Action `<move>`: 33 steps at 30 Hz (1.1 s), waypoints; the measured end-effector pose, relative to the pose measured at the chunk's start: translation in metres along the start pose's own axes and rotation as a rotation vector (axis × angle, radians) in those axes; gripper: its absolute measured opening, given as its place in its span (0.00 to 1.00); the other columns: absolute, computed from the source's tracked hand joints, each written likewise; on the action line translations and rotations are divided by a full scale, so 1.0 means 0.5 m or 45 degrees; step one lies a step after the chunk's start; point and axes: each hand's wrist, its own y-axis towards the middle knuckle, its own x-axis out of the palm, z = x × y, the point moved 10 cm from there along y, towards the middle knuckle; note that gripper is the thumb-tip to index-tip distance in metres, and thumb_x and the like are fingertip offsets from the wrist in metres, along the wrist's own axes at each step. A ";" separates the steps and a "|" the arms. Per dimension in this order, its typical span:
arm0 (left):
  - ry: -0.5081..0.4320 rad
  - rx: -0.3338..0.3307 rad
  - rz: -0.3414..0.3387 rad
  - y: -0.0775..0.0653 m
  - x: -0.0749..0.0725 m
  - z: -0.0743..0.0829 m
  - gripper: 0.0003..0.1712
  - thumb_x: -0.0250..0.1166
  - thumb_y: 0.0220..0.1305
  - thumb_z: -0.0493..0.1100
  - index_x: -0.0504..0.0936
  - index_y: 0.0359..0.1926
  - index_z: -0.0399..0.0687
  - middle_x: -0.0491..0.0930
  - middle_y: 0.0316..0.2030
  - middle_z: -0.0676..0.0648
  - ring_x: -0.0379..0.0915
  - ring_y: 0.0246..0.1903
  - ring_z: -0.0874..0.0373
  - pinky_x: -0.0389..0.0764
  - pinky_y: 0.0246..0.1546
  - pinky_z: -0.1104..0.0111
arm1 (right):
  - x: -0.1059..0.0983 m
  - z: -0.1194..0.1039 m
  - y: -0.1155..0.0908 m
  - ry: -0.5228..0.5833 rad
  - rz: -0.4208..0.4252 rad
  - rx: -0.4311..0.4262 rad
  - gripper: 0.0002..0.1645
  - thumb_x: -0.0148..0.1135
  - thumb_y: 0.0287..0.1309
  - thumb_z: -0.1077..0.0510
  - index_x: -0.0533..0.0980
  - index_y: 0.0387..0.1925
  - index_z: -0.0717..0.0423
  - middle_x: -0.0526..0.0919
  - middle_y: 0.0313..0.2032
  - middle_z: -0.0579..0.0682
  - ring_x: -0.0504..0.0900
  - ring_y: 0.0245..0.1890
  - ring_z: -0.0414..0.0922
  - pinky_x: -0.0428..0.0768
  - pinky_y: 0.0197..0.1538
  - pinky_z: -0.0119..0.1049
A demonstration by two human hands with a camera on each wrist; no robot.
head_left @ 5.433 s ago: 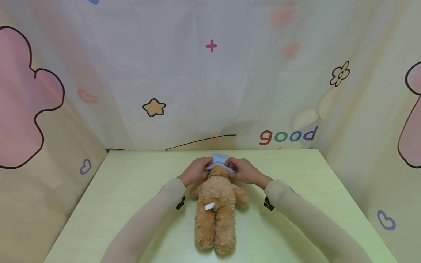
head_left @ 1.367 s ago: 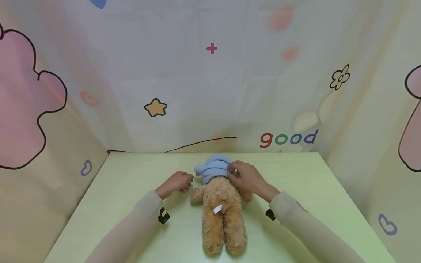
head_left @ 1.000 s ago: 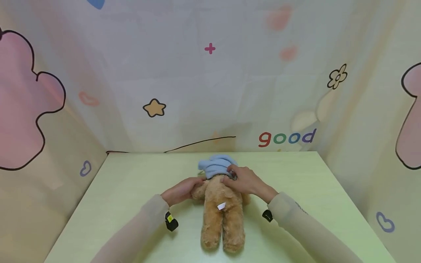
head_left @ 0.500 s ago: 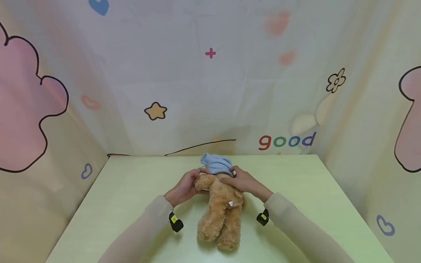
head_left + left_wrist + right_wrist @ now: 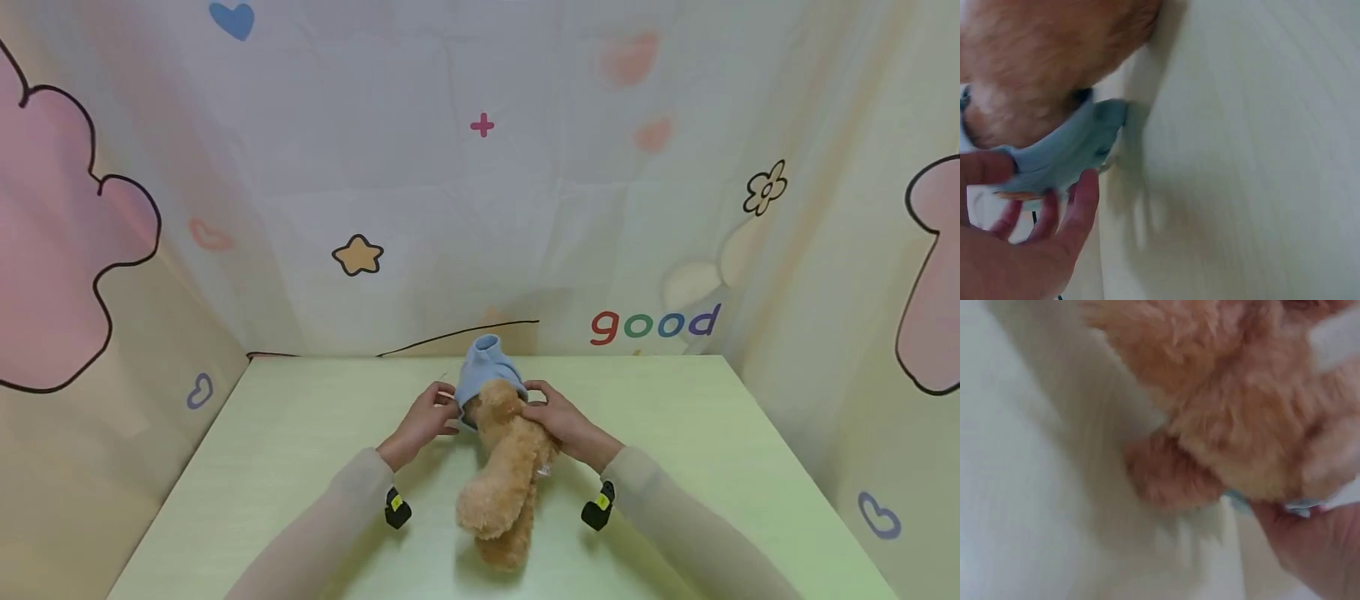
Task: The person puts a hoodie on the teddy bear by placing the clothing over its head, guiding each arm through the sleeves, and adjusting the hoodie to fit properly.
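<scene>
A tan plush teddy bear [image 5: 498, 487] is turned onto its side on the table, legs toward me. Around its head is a light blue cloth garment [image 5: 487, 371], with a tube-like opening standing up at the top. My right hand [image 5: 566, 421] grips the bear's upper body by the garment's edge. To the left of the garment is my left hand [image 5: 422, 425], fingers spread and gently bent. In the left wrist view, its thumb [image 5: 988, 167] touches the garment's rim, and the other fingers are beneath. The bear's face is hidden.
The pale green table [image 5: 300, 442] extends around the bear on all sides. A printed curtain [image 5: 420, 183] stands behind its far edge and along both sides. A small white tag [image 5: 543, 471] sticks out from the bear's back.
The bear has turned from flat onto its side, rolling to the right. The blue garment's tube end has swung from left to upright. My left hand has let go of the bear's arm.
</scene>
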 end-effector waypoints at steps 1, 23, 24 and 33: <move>0.031 -0.002 -0.041 0.001 0.005 -0.004 0.25 0.58 0.69 0.42 0.63 0.64 0.44 0.72 0.54 0.36 0.80 0.44 0.49 0.85 0.42 0.57 | 0.009 0.005 0.002 0.085 -0.040 0.010 0.31 0.52 0.66 0.61 0.54 0.67 0.52 0.78 0.48 0.54 0.81 0.40 0.43 0.80 0.42 0.37; 0.666 0.216 0.080 -0.006 -0.002 0.074 0.26 0.62 0.68 0.52 0.69 0.64 0.55 0.78 0.50 0.38 0.77 0.30 0.53 0.76 0.29 0.66 | -0.048 0.003 0.000 -0.322 0.222 -0.115 0.27 0.56 0.62 0.66 0.68 0.63 0.62 0.75 0.58 0.64 0.82 0.47 0.49 0.85 0.44 0.44; 0.737 0.255 0.106 -0.009 -0.005 0.076 0.25 0.61 0.69 0.51 0.70 0.64 0.53 0.79 0.49 0.38 0.78 0.33 0.54 0.76 0.30 0.66 | -0.060 -0.008 -0.004 -0.337 0.277 -0.142 0.24 0.54 0.64 0.64 0.69 0.62 0.62 0.76 0.57 0.64 0.82 0.45 0.48 0.85 0.43 0.45; 1.032 0.575 0.307 -0.022 -0.002 0.121 0.10 0.60 0.69 0.40 0.83 0.48 0.46 0.75 0.43 0.43 0.75 0.39 0.53 0.76 0.34 0.63 | -0.014 -0.154 -0.054 -1.019 0.226 -0.721 0.27 0.63 0.60 0.62 0.72 0.61 0.56 0.73 0.61 0.58 0.74 0.58 0.56 0.79 0.53 0.50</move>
